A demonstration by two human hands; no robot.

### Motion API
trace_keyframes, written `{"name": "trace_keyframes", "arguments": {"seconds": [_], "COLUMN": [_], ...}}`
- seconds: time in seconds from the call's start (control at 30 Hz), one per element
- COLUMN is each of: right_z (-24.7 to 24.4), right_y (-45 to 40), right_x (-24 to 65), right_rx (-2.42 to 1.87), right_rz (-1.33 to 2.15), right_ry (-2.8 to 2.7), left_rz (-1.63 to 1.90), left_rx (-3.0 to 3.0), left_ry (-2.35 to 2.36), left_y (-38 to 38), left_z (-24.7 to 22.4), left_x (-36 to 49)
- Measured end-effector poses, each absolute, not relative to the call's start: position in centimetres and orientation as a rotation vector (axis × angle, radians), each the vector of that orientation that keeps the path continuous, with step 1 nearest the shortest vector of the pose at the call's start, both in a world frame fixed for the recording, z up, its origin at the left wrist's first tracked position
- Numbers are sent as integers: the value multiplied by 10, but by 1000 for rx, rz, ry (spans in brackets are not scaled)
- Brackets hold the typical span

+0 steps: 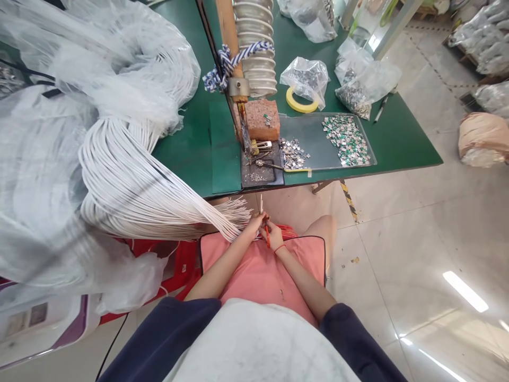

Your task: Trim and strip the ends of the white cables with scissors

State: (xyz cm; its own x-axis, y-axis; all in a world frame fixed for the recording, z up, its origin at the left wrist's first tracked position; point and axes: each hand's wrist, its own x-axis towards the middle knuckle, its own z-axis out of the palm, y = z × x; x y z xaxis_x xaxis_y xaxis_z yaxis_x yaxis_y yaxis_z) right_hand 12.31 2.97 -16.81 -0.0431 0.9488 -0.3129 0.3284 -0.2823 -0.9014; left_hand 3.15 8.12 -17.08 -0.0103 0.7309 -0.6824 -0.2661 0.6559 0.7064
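My left hand (252, 225) is closed around the ends of white cables, and one short white wire end (261, 204) sticks up from my fingers. My right hand (273, 236) sits close beside it, holding a small red-handled tool (268, 237). The tool's tip is hidden by my fingers. A large bundle of white cables (131, 180) fans out from a clear plastic sheet on the left and runs down to my hands. Both hands rest above a pink cloth (262, 270) on my lap.
Ahead stands a green workbench (191, 143) with a bench press (243, 114) on a brick, and a metal tray of small terminals (330, 140). Bags of parts, yellow tape (298, 101) and a ribbed duct (256, 48) are behind. A tiled floor (397, 239) lies right.
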Motion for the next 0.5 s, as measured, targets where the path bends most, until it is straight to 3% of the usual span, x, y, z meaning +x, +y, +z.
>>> {"name": "trace_keyframes", "arguments": {"seconds": [0.5], "right_z": [-178], "right_y": [27], "right_x": [127], "right_rx": [-1707], "right_rz": [1275], "right_ry": [-1403], "left_rz": [775], "left_rx": [385], "left_ry": [1353], "left_y": [82], "left_z": [-176], "left_x": [28]}}
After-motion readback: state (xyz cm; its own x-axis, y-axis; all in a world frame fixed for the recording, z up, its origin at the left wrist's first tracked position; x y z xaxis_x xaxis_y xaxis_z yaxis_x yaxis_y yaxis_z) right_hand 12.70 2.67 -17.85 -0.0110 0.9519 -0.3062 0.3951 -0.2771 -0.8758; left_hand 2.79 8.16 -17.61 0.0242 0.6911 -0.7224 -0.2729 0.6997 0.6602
